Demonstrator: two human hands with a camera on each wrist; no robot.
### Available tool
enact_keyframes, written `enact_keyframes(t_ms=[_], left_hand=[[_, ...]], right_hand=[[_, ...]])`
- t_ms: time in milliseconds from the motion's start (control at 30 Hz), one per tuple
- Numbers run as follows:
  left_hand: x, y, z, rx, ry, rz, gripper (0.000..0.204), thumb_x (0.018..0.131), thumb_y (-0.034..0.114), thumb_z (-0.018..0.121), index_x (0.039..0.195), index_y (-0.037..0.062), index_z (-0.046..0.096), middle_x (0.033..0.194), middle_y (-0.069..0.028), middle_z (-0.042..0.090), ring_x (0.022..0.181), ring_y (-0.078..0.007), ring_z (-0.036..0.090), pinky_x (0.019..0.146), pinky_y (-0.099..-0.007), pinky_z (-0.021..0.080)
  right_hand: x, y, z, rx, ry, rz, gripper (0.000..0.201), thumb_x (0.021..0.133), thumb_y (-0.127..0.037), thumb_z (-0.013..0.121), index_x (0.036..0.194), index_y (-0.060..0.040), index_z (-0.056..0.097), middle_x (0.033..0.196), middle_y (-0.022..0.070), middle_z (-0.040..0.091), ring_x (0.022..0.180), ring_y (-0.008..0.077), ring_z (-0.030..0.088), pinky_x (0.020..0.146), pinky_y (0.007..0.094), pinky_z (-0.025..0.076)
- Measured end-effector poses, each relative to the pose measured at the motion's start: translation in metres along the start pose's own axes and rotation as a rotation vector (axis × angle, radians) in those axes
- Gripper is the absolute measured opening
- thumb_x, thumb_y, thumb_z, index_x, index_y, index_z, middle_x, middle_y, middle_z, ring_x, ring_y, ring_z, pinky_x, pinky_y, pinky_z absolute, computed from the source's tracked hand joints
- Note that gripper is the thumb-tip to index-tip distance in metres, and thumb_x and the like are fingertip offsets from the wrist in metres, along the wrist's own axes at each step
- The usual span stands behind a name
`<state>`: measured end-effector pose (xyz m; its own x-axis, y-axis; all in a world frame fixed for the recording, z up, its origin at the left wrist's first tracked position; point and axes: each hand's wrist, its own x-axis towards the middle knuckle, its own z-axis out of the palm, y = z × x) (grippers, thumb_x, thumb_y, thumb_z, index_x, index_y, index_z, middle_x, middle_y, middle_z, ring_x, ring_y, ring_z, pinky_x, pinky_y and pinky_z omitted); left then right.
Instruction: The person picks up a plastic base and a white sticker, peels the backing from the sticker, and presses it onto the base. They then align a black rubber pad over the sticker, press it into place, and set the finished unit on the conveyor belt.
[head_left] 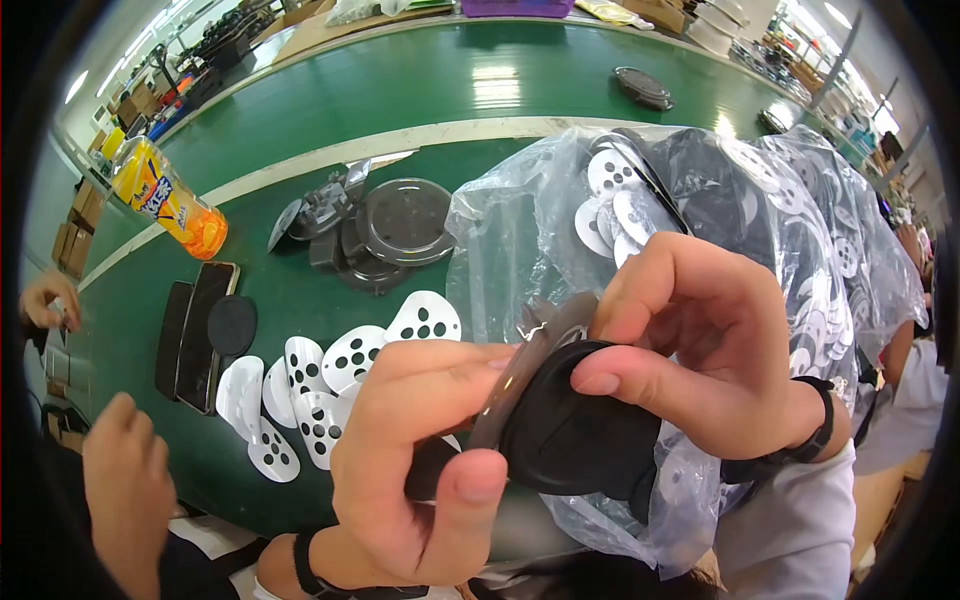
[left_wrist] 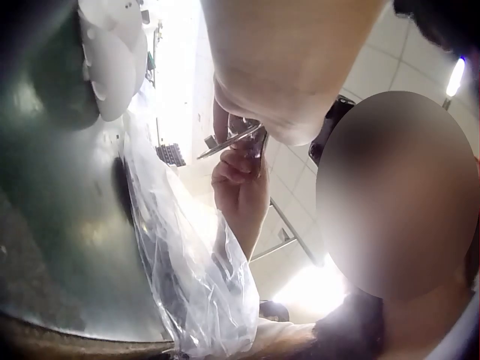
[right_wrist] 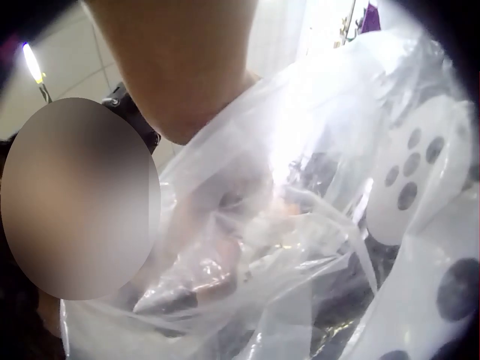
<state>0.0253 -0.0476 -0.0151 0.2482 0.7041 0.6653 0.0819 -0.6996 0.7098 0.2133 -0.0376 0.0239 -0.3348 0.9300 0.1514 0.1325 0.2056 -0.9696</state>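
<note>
My left hand (head_left: 400,460) grips a round, smoky-grey translucent plastic part (head_left: 520,372), which stands tilted in front of me. With thumb and fingers, my right hand (head_left: 715,340) pinches a round black pad (head_left: 580,430) at its upper edge. The pad lies against the near face of the grey part. The left wrist view shows the grey part (left_wrist: 234,141) edge-on at the fingers. Clear plastic bag film (right_wrist: 225,262) veils the hands in the right wrist view. White perforated pieces (head_left: 352,362) are spread on the green table left of my left hand.
A big clear bag (head_left: 520,215) of white and black pieces fills the right side. More grey parts (head_left: 405,220) are piled behind. Leftward are dark phones (head_left: 203,335), a black disc (head_left: 232,325), an orange drink bottle (head_left: 165,195) and another person's hand (head_left: 125,480).
</note>
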Motion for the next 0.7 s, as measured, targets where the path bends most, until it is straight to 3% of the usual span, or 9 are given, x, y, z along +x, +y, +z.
enact_keyframes(t_ms=[100, 167, 267, 367, 667, 700], left_hand=[[0.001, 0.001, 0.003, -0.057, 0.041, -0.137, 0.039, 0.091, 0.031, 0.038, 0.100, -0.0065, 0.042, 0.090, -0.0179, 0.050, 0.079, -0.0162, 0.046, 0.071, -0.0269, 0.037], [0.006, -0.009, 0.001, -0.205, 0.028, 0.045, 0.029, 0.082, 0.010, 0.055, 0.102, -0.0085, 0.049, 0.097, -0.0207, 0.054, 0.074, -0.0193, 0.054, 0.063, -0.0242, 0.044], [0.002, -0.002, 0.000, -0.056, -0.055, -0.025, 0.034, 0.086, 0.021, 0.051, 0.103, -0.0075, 0.044, 0.096, -0.0201, 0.052, 0.078, -0.0166, 0.048, 0.070, -0.0272, 0.039], [0.002, 0.000, 0.004, -0.218, -0.003, -0.077, 0.029, 0.078, 0.002, 0.056, 0.104, -0.0079, 0.045, 0.097, -0.0206, 0.053, 0.078, -0.0167, 0.048, 0.067, -0.0243, 0.040], [0.003, -0.004, 0.004, -0.173, -0.024, -0.031, 0.029, 0.077, -0.002, 0.055, 0.104, -0.0062, 0.046, 0.100, -0.0194, 0.050, 0.083, -0.0179, 0.050, 0.068, -0.0242, 0.041], [0.003, -0.005, 0.005, -0.160, 0.017, -0.037, 0.029, 0.075, -0.004, 0.056, 0.103, -0.0046, 0.049, 0.098, -0.0166, 0.051, 0.079, -0.0184, 0.052, 0.062, -0.0239, 0.044]], right_hand=[[0.000, -0.001, 0.001, 0.001, 0.010, 0.039, 0.020, 0.071, 0.004, 0.068, 0.076, -0.0015, 0.050, 0.073, 0.0045, 0.055, 0.064, 0.0062, 0.049, 0.056, 0.0181, 0.037], [0.000, 0.000, 0.001, -0.004, 0.008, 0.059, 0.020, 0.070, 0.005, 0.068, 0.075, -0.0020, 0.049, 0.073, 0.0043, 0.054, 0.064, 0.0064, 0.049, 0.057, 0.0183, 0.037], [0.000, 0.005, 0.004, -0.001, 0.074, 0.025, 0.020, 0.071, 0.005, 0.065, 0.073, -0.0034, 0.047, 0.070, 0.0033, 0.052, 0.064, 0.0069, 0.047, 0.059, 0.0194, 0.037], [0.002, -0.003, 0.010, 0.051, 0.110, 0.100, 0.020, 0.073, 0.000, 0.064, 0.072, -0.0038, 0.045, 0.068, 0.0030, 0.051, 0.063, 0.0064, 0.045, 0.058, 0.0186, 0.035], [0.004, 0.000, 0.014, 0.125, 0.118, 0.088, 0.019, 0.075, 0.001, 0.062, 0.074, -0.0032, 0.044, 0.069, 0.0025, 0.051, 0.062, 0.0051, 0.044, 0.057, 0.0176, 0.035], [0.004, -0.001, 0.014, 0.127, 0.113, 0.084, 0.018, 0.075, 0.002, 0.062, 0.074, -0.0031, 0.044, 0.069, 0.0024, 0.051, 0.063, 0.0048, 0.045, 0.057, 0.0174, 0.035]])
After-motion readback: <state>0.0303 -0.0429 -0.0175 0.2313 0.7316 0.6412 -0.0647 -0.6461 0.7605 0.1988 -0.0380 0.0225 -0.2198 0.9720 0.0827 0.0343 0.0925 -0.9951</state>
